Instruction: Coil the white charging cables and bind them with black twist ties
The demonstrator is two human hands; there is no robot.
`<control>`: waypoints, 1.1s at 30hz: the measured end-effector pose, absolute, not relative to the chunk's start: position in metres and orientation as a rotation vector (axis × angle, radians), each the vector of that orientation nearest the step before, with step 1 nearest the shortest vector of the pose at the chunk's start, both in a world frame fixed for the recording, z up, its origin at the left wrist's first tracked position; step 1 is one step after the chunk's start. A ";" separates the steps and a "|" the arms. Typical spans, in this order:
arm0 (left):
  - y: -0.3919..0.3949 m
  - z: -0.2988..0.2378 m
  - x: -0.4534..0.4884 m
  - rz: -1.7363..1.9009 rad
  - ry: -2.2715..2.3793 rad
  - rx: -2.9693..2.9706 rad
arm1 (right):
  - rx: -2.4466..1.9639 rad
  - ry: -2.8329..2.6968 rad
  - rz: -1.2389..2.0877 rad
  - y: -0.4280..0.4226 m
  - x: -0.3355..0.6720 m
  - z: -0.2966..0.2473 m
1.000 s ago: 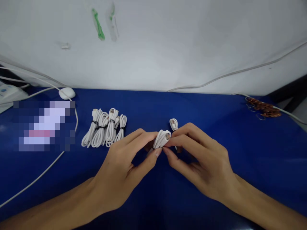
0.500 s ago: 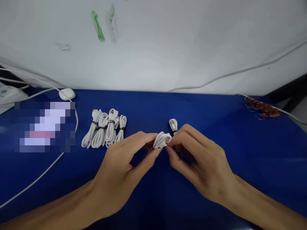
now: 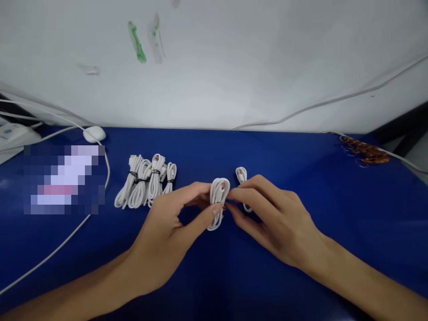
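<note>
Between the thumb and fingers of my left hand [image 3: 177, 227] is a coiled white USB cable [image 3: 219, 189], held nearly upright with a plug end showing near its top. My right hand [image 3: 274, 218] is closed in a pinch at the coil's right side. A thin dark tie [image 3: 225, 206] shows between its fingertips and the cable, mostly hidden. Behind the right fingers another coiled white cable [image 3: 241, 173] lies on the blue table, partly covered. To the left, several white cable bundles [image 3: 155, 178] bound with black ties lie side by side.
A tangle of copper-brown wire ties [image 3: 366, 150] lies at the far right of the blue table [image 3: 207, 151]. At left are a white mouse-like object [image 3: 94, 133], a loose white cord [image 3: 63, 243] and a blurred-out item [image 3: 67, 178]. A white wall [image 3: 214, 80] rises behind.
The coil in my left hand has turned from lying sideways to nearly upright, showing its loops. My right hand has shifted slightly left and uncovered more of the cable behind it.
</note>
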State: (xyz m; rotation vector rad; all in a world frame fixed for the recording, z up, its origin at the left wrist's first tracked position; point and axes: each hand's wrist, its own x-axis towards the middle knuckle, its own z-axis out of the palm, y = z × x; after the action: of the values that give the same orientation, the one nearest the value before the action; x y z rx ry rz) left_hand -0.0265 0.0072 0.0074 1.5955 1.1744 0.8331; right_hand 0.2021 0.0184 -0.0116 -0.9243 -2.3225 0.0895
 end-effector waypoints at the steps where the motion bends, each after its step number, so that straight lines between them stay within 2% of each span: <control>1: 0.008 0.008 -0.026 0.822 1.157 1.562 | -0.920 -2.336 0.046 0.018 0.202 -0.011; 10: 0.010 0.009 -0.026 0.807 1.088 1.355 | -0.873 -2.311 -0.006 0.014 0.204 -0.006; 21: 0.014 0.011 -0.013 0.841 1.215 1.558 | -0.908 -2.344 0.295 0.017 0.212 -0.002; 33: 0.008 0.006 -0.026 0.738 1.190 1.561 | -0.752 -2.514 -0.153 0.022 0.208 0.006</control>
State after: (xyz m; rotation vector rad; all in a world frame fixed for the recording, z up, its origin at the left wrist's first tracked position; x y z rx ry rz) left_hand -0.0257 0.0080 0.0055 1.5615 1.1903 0.7381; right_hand 0.2076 0.0218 0.0061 -0.7515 -2.5142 -0.1532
